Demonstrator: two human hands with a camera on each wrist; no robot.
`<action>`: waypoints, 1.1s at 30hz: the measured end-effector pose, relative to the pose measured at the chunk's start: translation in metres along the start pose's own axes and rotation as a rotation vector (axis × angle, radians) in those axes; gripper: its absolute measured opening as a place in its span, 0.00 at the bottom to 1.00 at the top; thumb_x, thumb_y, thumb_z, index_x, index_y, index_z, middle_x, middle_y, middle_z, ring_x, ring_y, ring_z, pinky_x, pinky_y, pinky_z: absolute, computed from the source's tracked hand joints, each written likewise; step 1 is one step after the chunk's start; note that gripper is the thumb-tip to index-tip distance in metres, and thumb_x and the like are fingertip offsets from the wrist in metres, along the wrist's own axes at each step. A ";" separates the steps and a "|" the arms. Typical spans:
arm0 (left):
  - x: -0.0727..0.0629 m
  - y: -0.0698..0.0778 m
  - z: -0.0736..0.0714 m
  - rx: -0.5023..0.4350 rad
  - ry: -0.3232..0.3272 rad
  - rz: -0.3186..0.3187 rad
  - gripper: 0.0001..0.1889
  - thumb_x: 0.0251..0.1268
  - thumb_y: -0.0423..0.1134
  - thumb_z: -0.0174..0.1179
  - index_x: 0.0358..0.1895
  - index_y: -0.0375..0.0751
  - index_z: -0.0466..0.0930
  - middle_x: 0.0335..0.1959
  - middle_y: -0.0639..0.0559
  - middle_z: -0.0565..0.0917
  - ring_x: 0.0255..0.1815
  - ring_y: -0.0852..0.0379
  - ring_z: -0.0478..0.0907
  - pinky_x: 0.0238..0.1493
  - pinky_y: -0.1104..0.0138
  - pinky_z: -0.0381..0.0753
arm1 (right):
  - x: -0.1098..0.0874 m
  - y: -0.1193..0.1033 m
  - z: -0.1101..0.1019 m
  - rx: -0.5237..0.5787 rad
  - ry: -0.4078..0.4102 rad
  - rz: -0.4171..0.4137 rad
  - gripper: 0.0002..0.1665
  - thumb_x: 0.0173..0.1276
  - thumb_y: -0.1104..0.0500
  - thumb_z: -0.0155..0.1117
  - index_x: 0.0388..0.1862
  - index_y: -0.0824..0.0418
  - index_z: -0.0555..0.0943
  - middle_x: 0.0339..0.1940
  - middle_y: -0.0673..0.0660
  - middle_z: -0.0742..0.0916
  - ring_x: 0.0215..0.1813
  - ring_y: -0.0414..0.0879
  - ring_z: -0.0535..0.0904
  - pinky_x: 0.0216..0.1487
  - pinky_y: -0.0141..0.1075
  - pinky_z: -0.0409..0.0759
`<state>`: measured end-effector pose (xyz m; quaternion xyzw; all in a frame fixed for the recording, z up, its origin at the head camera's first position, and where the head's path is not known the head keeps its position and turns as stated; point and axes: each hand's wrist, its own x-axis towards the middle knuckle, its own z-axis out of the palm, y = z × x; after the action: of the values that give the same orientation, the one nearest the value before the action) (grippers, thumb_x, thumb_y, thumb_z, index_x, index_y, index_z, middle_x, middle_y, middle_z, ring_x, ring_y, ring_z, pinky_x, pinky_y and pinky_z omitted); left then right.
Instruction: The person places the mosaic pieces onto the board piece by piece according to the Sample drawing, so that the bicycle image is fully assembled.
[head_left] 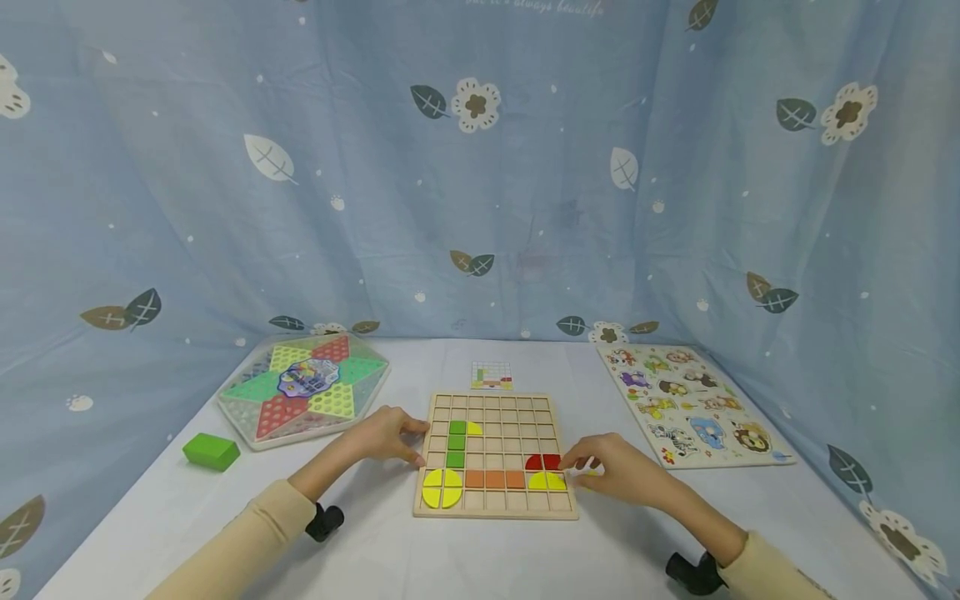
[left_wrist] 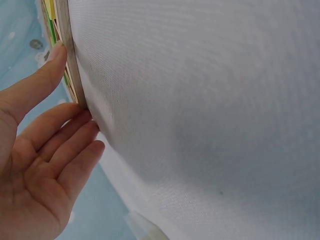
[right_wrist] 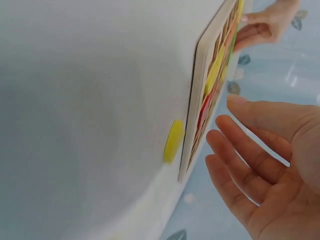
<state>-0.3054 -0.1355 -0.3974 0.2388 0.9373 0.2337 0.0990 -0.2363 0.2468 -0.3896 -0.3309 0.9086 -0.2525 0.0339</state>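
Note:
A wooden grid board (head_left: 495, 513) lies in the middle of the table. My left hand (head_left: 387, 433) touches its left edge, thumb and fingertips against the rim, fingers fairly straight. Over the lower right edge hovers my right hand (head_left: 618, 468), near red quarter-round pieces (head_left: 543, 462); in the right wrist view its fingers are loosely spread with nothing between them. The board carries green squares (head_left: 456, 443), orange squares (head_left: 495, 479), a yellow quarter piece (head_left: 475, 428), a yellow circle of pieces (head_left: 442, 488) and a yellow half-round (head_left: 547, 481). One loose yellow piece (right_wrist: 173, 141) sits on the table beside the board.
Behind the board lies a small pattern card (head_left: 492, 375). To the left are a hexagonal star-patterned game board (head_left: 308, 383) and a green block (head_left: 212, 451). An animal picture puzzle (head_left: 693, 406) lies at right. A blue patterned curtain (head_left: 480, 192) surrounds the white table.

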 end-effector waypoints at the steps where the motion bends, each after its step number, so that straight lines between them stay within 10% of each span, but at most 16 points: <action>1: 0.000 0.000 0.000 0.001 0.000 0.001 0.32 0.44 0.46 0.77 0.56 0.38 0.82 0.56 0.46 0.81 0.58 0.42 0.76 0.54 0.52 0.77 | -0.002 0.002 -0.002 -0.005 0.000 0.000 0.14 0.60 0.66 0.69 0.45 0.58 0.86 0.42 0.48 0.87 0.43 0.43 0.80 0.43 0.39 0.81; 22: 0.001 -0.002 0.000 -0.002 0.001 0.018 0.32 0.45 0.46 0.77 0.56 0.37 0.81 0.56 0.46 0.81 0.59 0.42 0.76 0.56 0.51 0.75 | -0.011 0.041 -0.011 0.002 -0.117 -0.170 0.19 0.59 0.72 0.68 0.46 0.53 0.86 0.45 0.47 0.85 0.45 0.40 0.80 0.44 0.36 0.82; 33: 0.001 -0.002 -0.001 0.003 0.003 0.040 0.31 0.45 0.45 0.77 0.55 0.36 0.81 0.55 0.44 0.81 0.59 0.41 0.75 0.56 0.51 0.75 | -0.010 0.038 -0.010 -0.007 -0.102 -0.048 0.15 0.57 0.70 0.70 0.41 0.56 0.86 0.35 0.42 0.85 0.34 0.33 0.78 0.38 0.30 0.81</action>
<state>-0.3070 -0.1369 -0.3975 0.2575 0.9328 0.2346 0.0927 -0.2526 0.2824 -0.4005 -0.3650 0.8985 -0.2327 0.0730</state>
